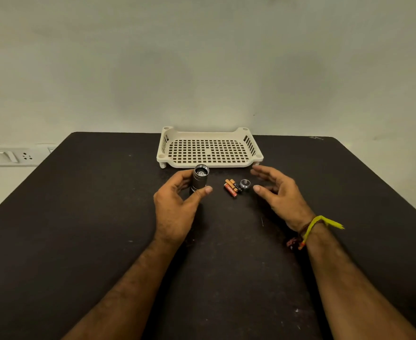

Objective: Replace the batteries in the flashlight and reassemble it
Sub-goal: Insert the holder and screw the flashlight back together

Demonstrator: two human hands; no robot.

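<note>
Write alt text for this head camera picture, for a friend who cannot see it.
A person's left hand holds an opened silver flashlight body upright on a black table, while the open right hand hovers by a few loose batteries and the flashlight's end cap. Behind them sits an empty cream plastic tray, against a pale wall.

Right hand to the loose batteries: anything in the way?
Nothing visible blocks it. The open right hand hovers just right of the small orange and red cylindrical batteries; only the round black end cap lies between them on the black table, low and beside the batteries, not covering them.
</note>
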